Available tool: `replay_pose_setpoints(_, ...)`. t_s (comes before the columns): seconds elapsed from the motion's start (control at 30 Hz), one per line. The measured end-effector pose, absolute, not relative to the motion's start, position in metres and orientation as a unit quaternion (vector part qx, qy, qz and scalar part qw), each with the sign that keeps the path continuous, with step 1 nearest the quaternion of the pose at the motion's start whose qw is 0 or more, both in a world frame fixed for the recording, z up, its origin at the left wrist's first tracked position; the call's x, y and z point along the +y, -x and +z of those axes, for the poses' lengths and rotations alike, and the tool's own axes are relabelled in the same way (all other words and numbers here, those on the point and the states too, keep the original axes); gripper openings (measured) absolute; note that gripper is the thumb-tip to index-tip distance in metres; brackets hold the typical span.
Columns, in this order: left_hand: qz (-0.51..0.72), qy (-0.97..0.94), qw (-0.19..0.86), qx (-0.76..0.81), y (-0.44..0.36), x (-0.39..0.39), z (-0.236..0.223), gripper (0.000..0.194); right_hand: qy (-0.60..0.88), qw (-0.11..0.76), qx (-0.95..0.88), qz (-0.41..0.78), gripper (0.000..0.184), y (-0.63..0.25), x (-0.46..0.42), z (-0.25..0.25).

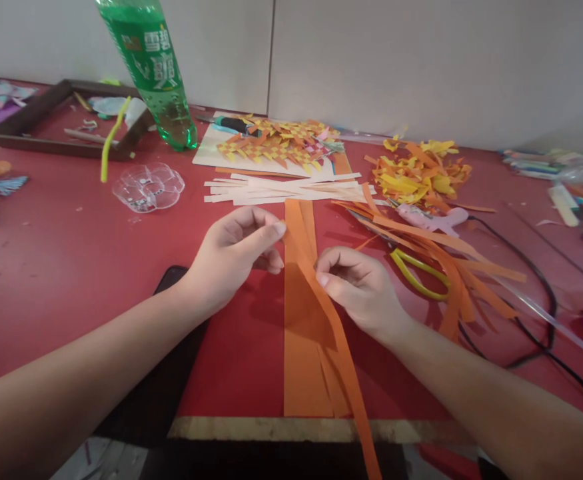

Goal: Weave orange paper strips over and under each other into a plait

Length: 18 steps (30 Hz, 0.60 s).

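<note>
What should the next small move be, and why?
Probably lift the narrow orange strip clear of the wider orange paper: the left hand and right hand seem to pinch its edges, and it crosses over that paper and past the table edge.

A craft workspace, though home or small workshop is impossible to tell: the red tabletop [96, 273] against a pale wall [421, 73] carries orange paper strips [340, 333], yellow-handled scissors [398, 257], a pink glue gun [428, 217], woven orange-and-yellow paper [276, 143] at the far side and a plastic drink bottle [148, 73] far left.
</note>
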State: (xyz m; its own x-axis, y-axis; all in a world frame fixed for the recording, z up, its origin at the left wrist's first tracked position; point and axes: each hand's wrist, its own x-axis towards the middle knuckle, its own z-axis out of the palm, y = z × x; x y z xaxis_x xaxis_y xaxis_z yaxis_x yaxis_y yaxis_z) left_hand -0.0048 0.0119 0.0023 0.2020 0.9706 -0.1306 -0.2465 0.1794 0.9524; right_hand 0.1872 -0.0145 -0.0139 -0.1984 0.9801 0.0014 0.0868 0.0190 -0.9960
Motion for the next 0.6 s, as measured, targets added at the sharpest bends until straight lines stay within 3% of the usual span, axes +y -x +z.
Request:
replay_pose_setpoints(0.13, 0.479, -0.415, 0.645, 0.428, 0.0051, 0.0121, 0.0043, 0.018, 0.47, 0.433, -0.566, 0.521, 0.008, -0.1869, -0.0144, -0.0131)
replay_pose_setpoints(0.27, 0.321, -0.459, 0.713, 0.423, 0.0042, 0.0107, 0.0053, 0.029, 0.462, 0.436, -0.573, 0.518, 0.01, -0.1867, -0.0151, -0.0125)
replay_pose_setpoints(0.37, 0.24, -0.506, 0.705, 0.436, 0.0026, 0.0079, 0.0063, 0.029, 0.43, 0.438, -0.591, 0.523, 0.01, -0.1857, -0.0159, -0.0123)
replay_pose_setpoints(0.6, 0.342, -0.444, 0.706, 0.433, 0.0018, 0.0064, 0.0044, 0.025, 0.444, 0.431, -0.581, 0.528, 0.01, -0.1857, -0.0158, -0.0133)
